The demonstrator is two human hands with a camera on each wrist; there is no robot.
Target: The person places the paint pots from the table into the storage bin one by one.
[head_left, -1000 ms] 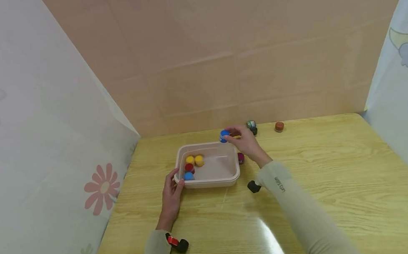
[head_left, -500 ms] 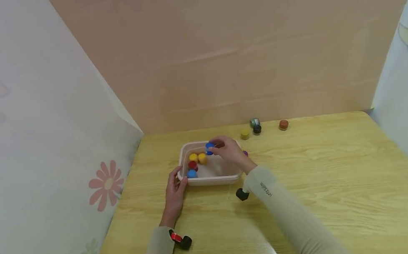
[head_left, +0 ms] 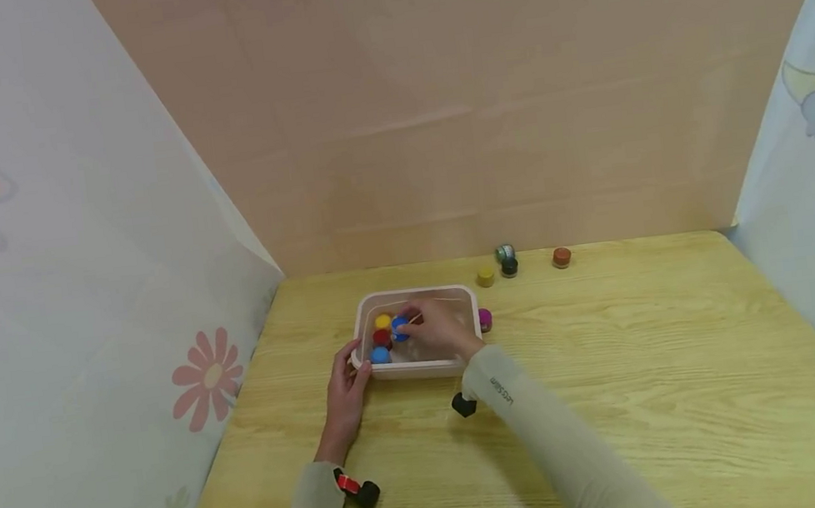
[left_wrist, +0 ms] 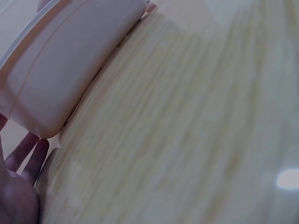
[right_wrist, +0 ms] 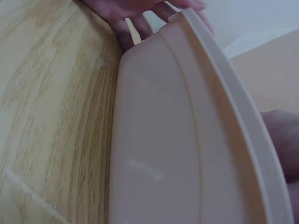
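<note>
A pale pink plastic box (head_left: pixel 420 366) stands on the table, and my left hand (head_left: pixel 344 395) holds its near left corner, thumb at the front and fingers along the side. Reaching inside, my right hand (head_left: pixel 445 332) pinches a small jar with a dark blue lid (head_left: pixel 399 329). Left of that jar are a yellow jar (head_left: pixel 383 322), a dark red jar (head_left: pixel 383 339) and a light blue jar (head_left: pixel 380 355). The right wrist view shows mostly the outer wall of the box (right_wrist: pixel 154 130); its rim hides the held jar there.
Against the box's right side sits a purple jar (head_left: pixel 486 319). Farther back stand a yellow jar (head_left: pixel 486 277), a black-lidded jar (head_left: pixel 510 267), a green one lying tipped (head_left: pixel 505 253) and an orange-brown jar (head_left: pixel 562 257). A brown paper wall (head_left: pixel 497 110) rises behind the table.
My right hand has carried the dark blue jar from beyond the box's far right rim, left and down into the box beside the other jars. My left hand keeps its hold on the corner.
</note>
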